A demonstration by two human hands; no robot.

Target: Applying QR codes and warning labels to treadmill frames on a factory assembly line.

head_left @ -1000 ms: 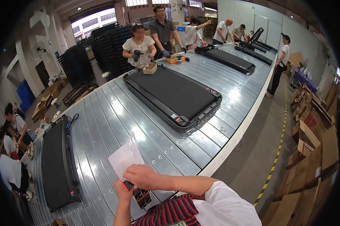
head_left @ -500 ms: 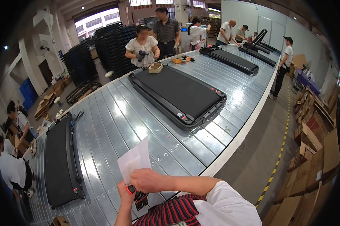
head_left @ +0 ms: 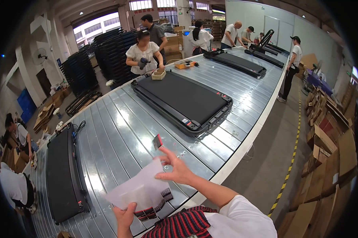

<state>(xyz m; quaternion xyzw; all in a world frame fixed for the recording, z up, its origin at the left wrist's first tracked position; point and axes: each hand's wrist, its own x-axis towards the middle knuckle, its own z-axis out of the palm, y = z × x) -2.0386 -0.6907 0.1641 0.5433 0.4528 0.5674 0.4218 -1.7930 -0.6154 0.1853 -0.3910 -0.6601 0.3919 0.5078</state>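
Presently, our left hand (head_left: 124,216) grips the lower-left corner of a white, paper-like sheet (head_left: 133,188), thumb on top. Our right hand (head_left: 178,168) has its fingers spread, thumb by the sheet's upper-right end; a small black label with a red edge (head_left: 158,141) meets its index fingertip, pinched or merely stuck, we cannot tell. We log the label just beyond the right hand, the nearer of the two; it points away from us, its long axis apparently tipped slightly left. The sheet's long axis rises from lower left to upper right. Further out on the silver metal-slatted tabletop (head_left: 103,131), a flat black rectangular treadmill deck (head_left: 183,95) slants from far left to near right.
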